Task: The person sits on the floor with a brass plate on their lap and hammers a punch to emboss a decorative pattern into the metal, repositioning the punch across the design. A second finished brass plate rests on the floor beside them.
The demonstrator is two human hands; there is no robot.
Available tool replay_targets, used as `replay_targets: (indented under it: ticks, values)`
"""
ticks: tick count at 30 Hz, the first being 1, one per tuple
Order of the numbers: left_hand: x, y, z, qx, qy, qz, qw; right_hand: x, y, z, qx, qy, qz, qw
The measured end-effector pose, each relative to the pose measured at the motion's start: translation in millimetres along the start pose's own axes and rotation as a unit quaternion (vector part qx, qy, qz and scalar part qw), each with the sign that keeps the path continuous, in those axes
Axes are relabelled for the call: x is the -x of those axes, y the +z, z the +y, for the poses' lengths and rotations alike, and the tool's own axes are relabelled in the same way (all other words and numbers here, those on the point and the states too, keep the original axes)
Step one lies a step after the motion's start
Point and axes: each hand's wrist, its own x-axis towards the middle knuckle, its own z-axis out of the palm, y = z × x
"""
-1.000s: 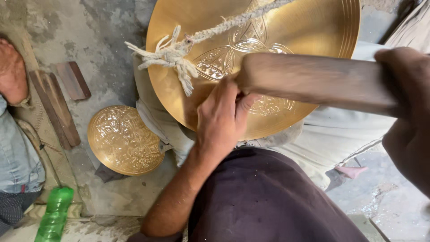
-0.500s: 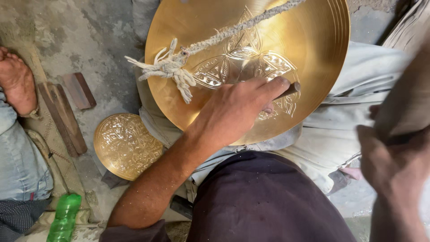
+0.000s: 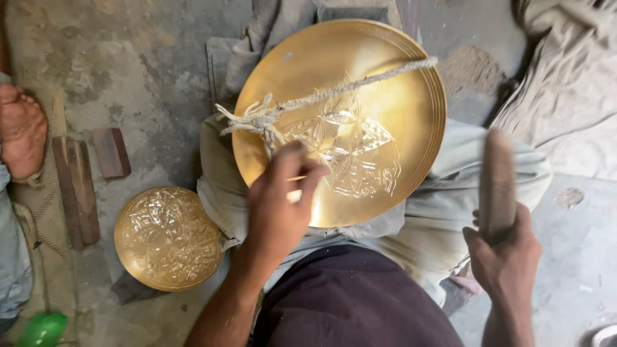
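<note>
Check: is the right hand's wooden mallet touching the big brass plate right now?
No. The right hand holds the wooden mallet raised off to the side, clear of the large brass plate.

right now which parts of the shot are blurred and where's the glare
Head view: the wooden mallet in the right hand is smeared by motion blur; the left hand is slightly soft; the brass plate shows a bright sheen on its upper left, its engraving sharp; the small plate glints mildly.
</note>
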Motion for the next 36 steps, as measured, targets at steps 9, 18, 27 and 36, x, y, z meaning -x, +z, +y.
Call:
replay_targets:
  ticks: [9,18,27,36]
  values:
    - [67.7,-14.7,6.5,0.103,-0.106,0.101,0.984,45.9,19.4,36.2,-0.103,0.142,-0.027,0.984]
    - [47.6,27.4,3.6,-0.028,0.007,0.065,0.997,29.3,-37.9,-76.6,0.04,-0.057,-0.004,0.998]
    - [51.1,28.2,11.3,-0.032,0.008,0.073,0.997,5.7,-67.7,-201.4,0.297,-0.419,0.058,0.856]
    - [40.1,7.5,30.4,-0.009,0.007,-0.019,1.0,13.1,-81.4,-143.2,0.305,-0.246,-0.01,0.92]
